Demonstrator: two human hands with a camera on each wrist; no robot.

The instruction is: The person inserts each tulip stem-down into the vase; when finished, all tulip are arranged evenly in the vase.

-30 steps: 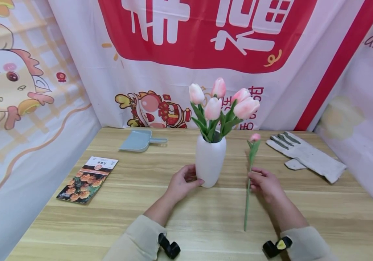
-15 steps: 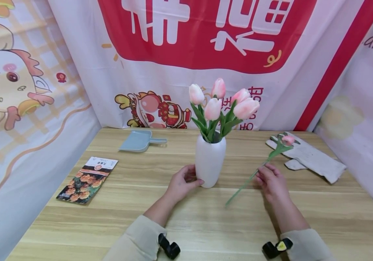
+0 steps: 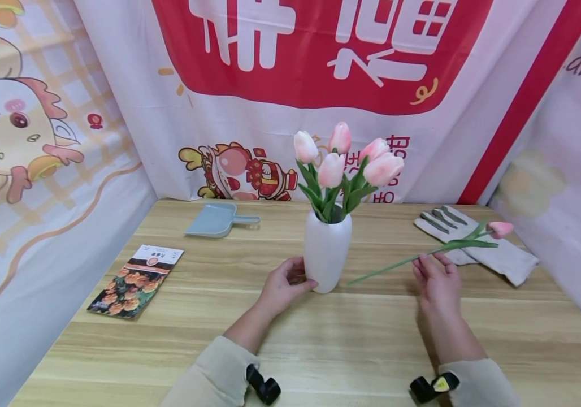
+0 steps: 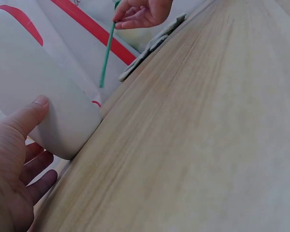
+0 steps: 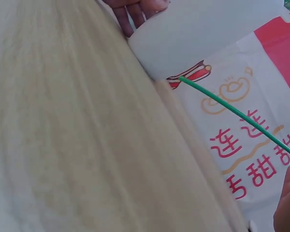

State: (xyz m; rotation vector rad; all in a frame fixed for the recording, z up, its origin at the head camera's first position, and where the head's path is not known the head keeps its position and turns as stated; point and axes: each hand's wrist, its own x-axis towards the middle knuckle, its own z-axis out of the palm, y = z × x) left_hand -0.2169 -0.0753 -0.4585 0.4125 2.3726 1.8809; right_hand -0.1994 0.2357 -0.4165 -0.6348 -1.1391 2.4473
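Note:
A white vase [image 3: 327, 254] stands upright on the wooden table, holding several pale pink tulips [image 3: 332, 169] with green leaves. My left hand [image 3: 281, 285] holds it low on its left side, the thumb [image 4: 38, 108] against the front and the fingers around behind. To the right, my right hand [image 3: 438, 282] pinches a single pink tulip [image 3: 500, 229] by its green stem between thumb and fingertips. This tulip lies nearly level above the table, bloom to the right, and its stem end [image 5: 183, 79] points at the vase's lower part.
A white work glove [image 3: 494, 249] lies at the back right, beneath the loose tulip's bloom in the head view. Back left is a blue-grey dustpan [image 3: 214, 220], with a flower-printed packet [image 3: 138, 280] nearer the left edge. Printed cloth [image 3: 270, 118] hangs behind the table.
The single tulip has swung from near upright to almost level, its bloom going right and its stem end toward the vase. My right hand has shifted slightly right; my left stays at the vase.

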